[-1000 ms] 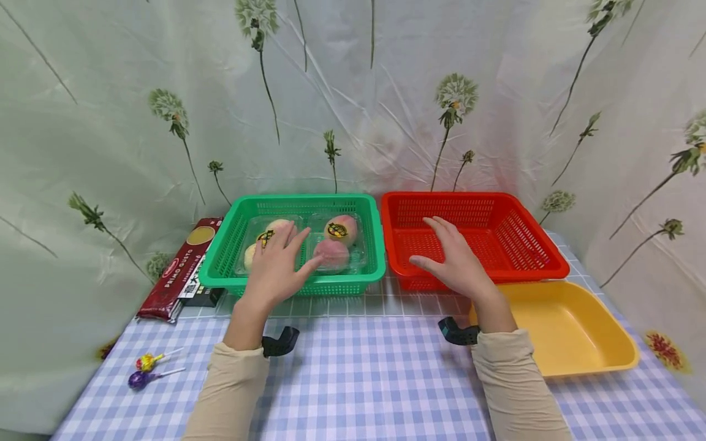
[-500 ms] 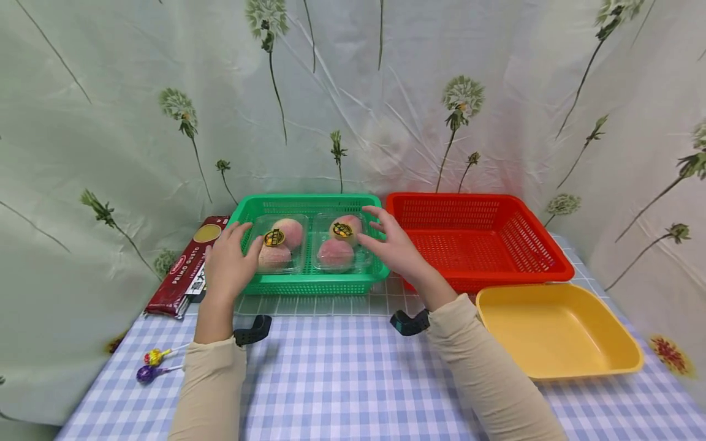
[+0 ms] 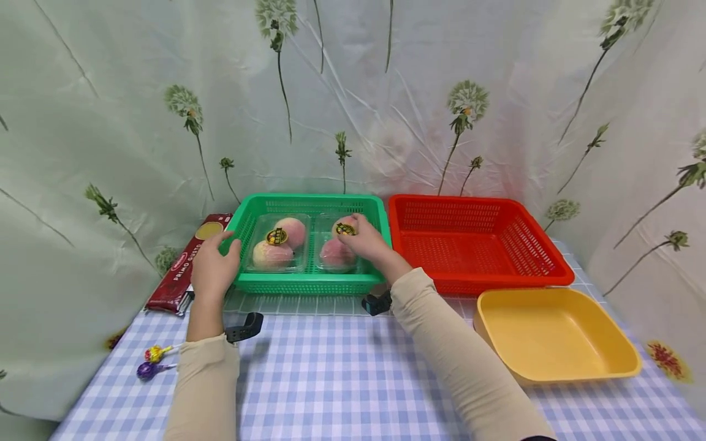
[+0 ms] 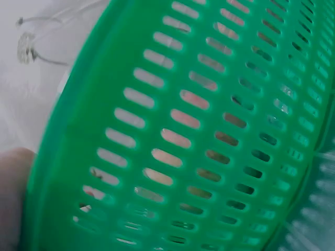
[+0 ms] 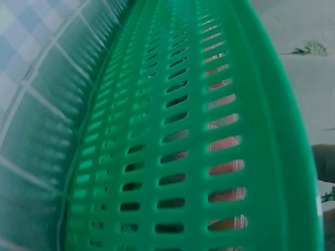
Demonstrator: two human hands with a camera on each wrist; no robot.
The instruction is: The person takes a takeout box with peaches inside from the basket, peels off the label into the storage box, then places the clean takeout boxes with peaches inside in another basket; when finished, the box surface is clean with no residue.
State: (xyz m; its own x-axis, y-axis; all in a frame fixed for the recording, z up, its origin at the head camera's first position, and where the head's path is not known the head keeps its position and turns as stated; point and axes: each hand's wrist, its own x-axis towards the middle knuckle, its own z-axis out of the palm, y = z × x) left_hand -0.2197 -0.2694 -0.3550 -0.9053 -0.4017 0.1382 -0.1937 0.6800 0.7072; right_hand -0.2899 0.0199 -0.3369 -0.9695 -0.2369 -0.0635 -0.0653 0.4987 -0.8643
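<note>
Leftward over the rim goes a person's right hand (image 3: 371, 241), now above the right-hand clear pack (image 3: 338, 260) of two pink-and-cream fruits after hovering a half-second earlier at the green basket's (image 3: 309, 277) right end; the left hand (image 3: 211, 266) shifts slightly outward. Both clear packs lie inside the green basket, side by side, the left-hand clear pack (image 3: 276, 251) near its left end. On the right-hand pack, thumb and fingertips sit close together beside the black-and-yellow sticker (image 3: 345, 228); whether they pinch the plastic cannot be told, the right wrist view showing mainly the basket's slotted wall. That pack lies beneath and just left of the right palm, its two fruits ranged one behind the other, front to back, while the forearm slants in from the right. The right hand is plainly the nearer of the two. At the basket's left end, the left hand keeps a wide gap between thumb and fingers, with green rim visible in between; contact is unclear. A red basket (image 3: 496, 282) stands just beside on the right, with a yellow tub (image 3: 557, 331) in front of it.
</note>
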